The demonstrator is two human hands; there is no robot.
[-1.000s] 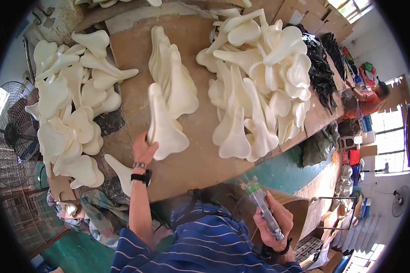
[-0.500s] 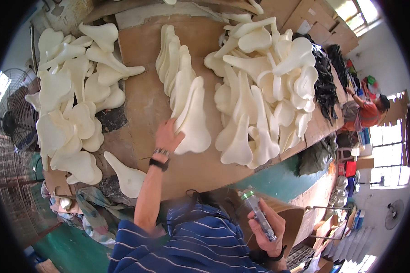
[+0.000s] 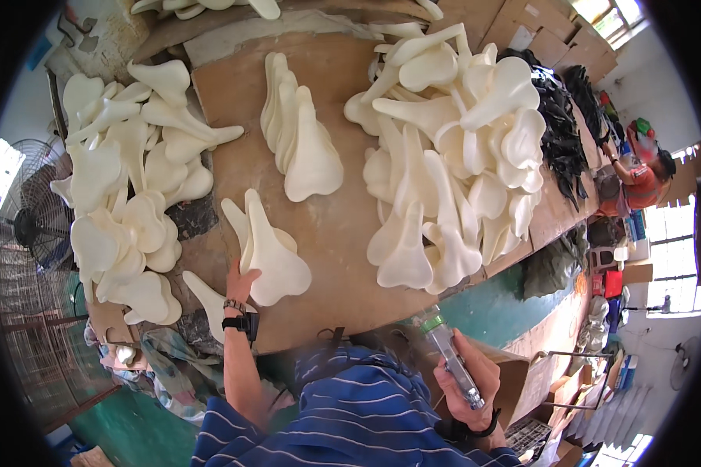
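My left hand (image 3: 242, 282) is at the near left of the work surface, thumb and fingers closed at the wide end of a few cream saddle-shaped foam pads (image 3: 276, 261) that overlap one another. Part of the fingers is hidden behind the pads. A row of overlapping pads (image 3: 313, 159) lies farther off, apart from that hand. Beside my left wrist is a single loose pad (image 3: 204, 302). In front of my body, my right hand (image 3: 472, 377) is wrapped round a slim, clear-and-grey tube-shaped tool (image 3: 452, 358) with a green ring, its end pointing up and left.
Heaped pads lie at the left (image 3: 121, 202) and right (image 3: 459, 156) of the brown work surface (image 3: 350, 272). Black strips (image 3: 561, 132) lie beyond the right heap. A standing fan (image 3: 35, 218) is far left, and a co-worker (image 3: 642, 187) is far right.
My left hand has moved left and nearer to me, bringing the nearest pads away from the row. A gap now shows between them and the row. My right hand still holds the tool.
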